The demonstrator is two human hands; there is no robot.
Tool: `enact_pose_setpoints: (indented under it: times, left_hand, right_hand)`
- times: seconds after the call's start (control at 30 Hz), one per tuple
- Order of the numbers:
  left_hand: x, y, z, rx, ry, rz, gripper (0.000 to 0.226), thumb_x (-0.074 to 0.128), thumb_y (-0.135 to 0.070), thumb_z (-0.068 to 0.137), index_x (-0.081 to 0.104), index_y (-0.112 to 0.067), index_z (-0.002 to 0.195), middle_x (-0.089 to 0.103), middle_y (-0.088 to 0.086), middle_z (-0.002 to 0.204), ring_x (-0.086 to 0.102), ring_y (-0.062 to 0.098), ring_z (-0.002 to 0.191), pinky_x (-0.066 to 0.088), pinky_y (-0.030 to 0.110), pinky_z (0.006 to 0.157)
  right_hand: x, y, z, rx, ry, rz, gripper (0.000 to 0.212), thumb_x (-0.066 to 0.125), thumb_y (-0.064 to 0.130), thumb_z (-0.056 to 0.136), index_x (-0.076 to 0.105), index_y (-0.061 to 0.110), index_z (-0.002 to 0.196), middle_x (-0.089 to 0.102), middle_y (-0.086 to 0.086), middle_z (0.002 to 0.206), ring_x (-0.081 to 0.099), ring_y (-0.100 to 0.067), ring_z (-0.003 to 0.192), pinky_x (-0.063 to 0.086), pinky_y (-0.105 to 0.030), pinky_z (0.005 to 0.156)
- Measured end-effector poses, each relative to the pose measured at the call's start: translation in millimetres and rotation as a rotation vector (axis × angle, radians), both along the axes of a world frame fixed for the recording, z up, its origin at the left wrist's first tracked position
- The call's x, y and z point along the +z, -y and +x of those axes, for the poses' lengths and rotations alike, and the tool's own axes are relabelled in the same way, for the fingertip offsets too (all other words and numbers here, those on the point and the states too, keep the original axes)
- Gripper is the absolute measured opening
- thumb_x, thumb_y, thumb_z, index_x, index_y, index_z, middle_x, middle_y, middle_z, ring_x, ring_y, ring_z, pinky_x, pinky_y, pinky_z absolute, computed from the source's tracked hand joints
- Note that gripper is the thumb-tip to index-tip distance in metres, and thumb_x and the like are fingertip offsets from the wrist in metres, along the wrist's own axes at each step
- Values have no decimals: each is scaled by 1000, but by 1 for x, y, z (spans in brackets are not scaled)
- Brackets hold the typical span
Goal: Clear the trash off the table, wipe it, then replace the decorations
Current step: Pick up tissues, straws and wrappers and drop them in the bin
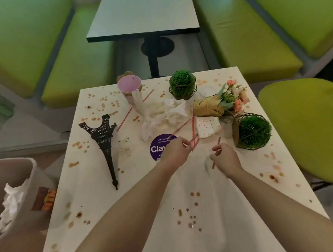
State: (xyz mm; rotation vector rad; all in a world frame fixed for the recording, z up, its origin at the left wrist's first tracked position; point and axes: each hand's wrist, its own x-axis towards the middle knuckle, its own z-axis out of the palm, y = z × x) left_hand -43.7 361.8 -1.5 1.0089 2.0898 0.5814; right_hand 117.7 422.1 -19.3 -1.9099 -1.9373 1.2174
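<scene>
Both bare forearms reach up from six o'clock over the stained white worktop (99, 188). Left hand (175, 151) pinches a bundle of red-striped paper straws (193, 132) in curled fingers (186, 146), probably gathering them for the grey bin (18, 168) at eight o'clock. Right hand (225, 159) seems to pinch a single striped straw (218, 141), though blur hides the grip. Crumpled white napkins (168, 112) and a pink paper cup (129, 87) lie toward twelve o'clock; a toppled black Eiffel Tower model (104, 139) lies at ten.

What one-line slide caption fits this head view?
Left hand and right hand gather straws from a stained table among tissues and decorations.
</scene>
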Motion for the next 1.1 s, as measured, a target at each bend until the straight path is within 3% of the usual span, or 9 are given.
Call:
enact_pose_setpoints:
  times: [0.13,0.33,0.6,0.77,0.9,1.0,1.1]
  left_hand:
    - [-12,-31,17,28,-59,-30,31,53,-55,92,64,-30,107,67,-10,103,65,15,90,54,35,78]
    - [-23,-65,23,56,-171,-110,41,49,-57,94,60,-27,119,61,-3,118,59,21,106,42,34,73]
    - [-32,-81,28,91,-142,-94,31,55,-46,94,61,-26,116,58,1,121,58,21,108,52,42,88]
    - [-25,-72,23,180,-5,-5,11,56,-39,91,56,-29,95,63,0,110,63,19,94,55,38,80]
    - [-13,-49,8,261,128,83,16,59,-35,94,56,-21,102,63,-7,90,59,10,78,46,30,66]
    - [-5,-27,-9,348,165,172,17,63,-31,92,53,-21,101,61,-5,93,59,9,78,50,29,64]
    - [9,-3,-27,449,213,262,25,66,-24,91,48,-22,107,56,-6,101,62,10,84,48,21,59]
  right_hand:
    - [-11,-7,4,-10,43,2,19,67,23,88,58,22,105,61,2,95,59,-14,77,45,-30,64]
    - [-18,-4,15,-187,122,12,11,68,25,84,62,31,90,63,14,86,56,-12,81,38,-26,65]
    - [-16,-8,21,-238,111,-51,18,70,26,78,64,33,94,63,15,88,55,-11,83,38,-26,68]
    - [-15,-2,23,-179,147,-43,20,71,32,77,65,33,96,66,14,94,59,-12,88,41,-26,69]
    - [-8,8,21,-194,103,-56,17,73,35,77,68,30,92,65,12,88,59,-12,82,42,-26,65]
    - [-5,18,8,-233,-35,-91,15,73,32,77,69,26,91,67,9,86,63,-12,78,49,-27,63]
    - [1,32,-15,-270,-182,-136,16,71,28,84,68,18,96,67,2,91,63,-15,82,54,-33,72]
